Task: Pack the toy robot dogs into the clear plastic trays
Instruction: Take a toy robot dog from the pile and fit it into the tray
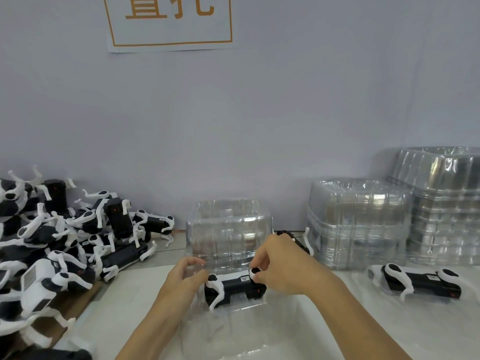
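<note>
In clear tray | right hand fingers pinch toy dog | left hand seemingly curled on tray

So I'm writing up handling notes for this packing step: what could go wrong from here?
1. The toy robot dog lies in a thin clear tray; pressing it in with the right hand could buckle the plastic or bend a white leg.
2. The left hand grips only the tray's edge, so the tray may slide.
3. The upright lid could drop shut on the fingers.
</note>
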Demonstrator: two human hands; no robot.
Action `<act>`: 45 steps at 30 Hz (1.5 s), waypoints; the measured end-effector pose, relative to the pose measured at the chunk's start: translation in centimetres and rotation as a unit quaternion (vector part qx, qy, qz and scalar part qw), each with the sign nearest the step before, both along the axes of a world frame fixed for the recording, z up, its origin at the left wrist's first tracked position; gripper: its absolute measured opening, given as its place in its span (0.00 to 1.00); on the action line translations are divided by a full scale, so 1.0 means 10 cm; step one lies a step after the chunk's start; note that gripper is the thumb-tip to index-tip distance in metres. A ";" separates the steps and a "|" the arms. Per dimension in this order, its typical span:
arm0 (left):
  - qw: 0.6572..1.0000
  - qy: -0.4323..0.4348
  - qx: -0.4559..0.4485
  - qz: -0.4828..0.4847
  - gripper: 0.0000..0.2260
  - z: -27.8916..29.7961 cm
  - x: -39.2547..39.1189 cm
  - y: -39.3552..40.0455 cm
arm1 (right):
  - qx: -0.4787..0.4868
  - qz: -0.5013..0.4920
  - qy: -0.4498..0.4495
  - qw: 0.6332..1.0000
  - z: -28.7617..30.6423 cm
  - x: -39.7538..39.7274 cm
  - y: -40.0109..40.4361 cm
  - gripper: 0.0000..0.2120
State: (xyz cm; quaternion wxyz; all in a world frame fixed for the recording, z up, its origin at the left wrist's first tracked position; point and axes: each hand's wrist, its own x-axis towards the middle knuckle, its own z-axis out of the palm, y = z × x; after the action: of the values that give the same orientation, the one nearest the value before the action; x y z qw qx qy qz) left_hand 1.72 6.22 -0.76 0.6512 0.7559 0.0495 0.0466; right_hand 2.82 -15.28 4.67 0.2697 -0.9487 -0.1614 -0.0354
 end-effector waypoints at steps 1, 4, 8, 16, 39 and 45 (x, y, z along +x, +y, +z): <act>1.000 0.000 -0.002 0.002 0.19 0.00 0.00 0.00 | 0.000 0.000 0.001 1.000 0.00 0.00 0.00 0.10; 1.000 0.001 -0.006 0.001 0.18 0.00 0.00 0.00 | 0.001 0.001 0.001 1.000 0.00 0.00 0.00 0.10; 1.000 -0.001 -0.008 0.001 0.17 0.01 -0.01 -0.01 | 0.000 0.009 -0.004 1.000 0.01 -0.01 0.00 0.09; 1.000 -0.006 -0.007 0.006 0.15 0.04 -0.05 -0.01 | -0.007 0.021 -0.017 1.000 0.01 -0.01 0.01 0.07; 0.997 -0.001 -0.027 0.073 0.09 0.04 0.06 0.00 | -0.005 0.098 -0.040 0.994 0.01 -0.20 0.34 0.16; 0.997 -0.012 -0.028 0.077 0.12 0.06 0.06 0.00 | 0.003 0.124 -0.035 0.992 -0.05 -0.25 0.46 0.13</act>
State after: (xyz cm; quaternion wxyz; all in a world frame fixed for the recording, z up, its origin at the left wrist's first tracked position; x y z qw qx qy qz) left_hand 2.30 6.18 -0.14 0.6673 0.7304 0.1009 0.1047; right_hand 0.30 -10.69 4.18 0.2687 -0.9190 -0.2865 -0.0350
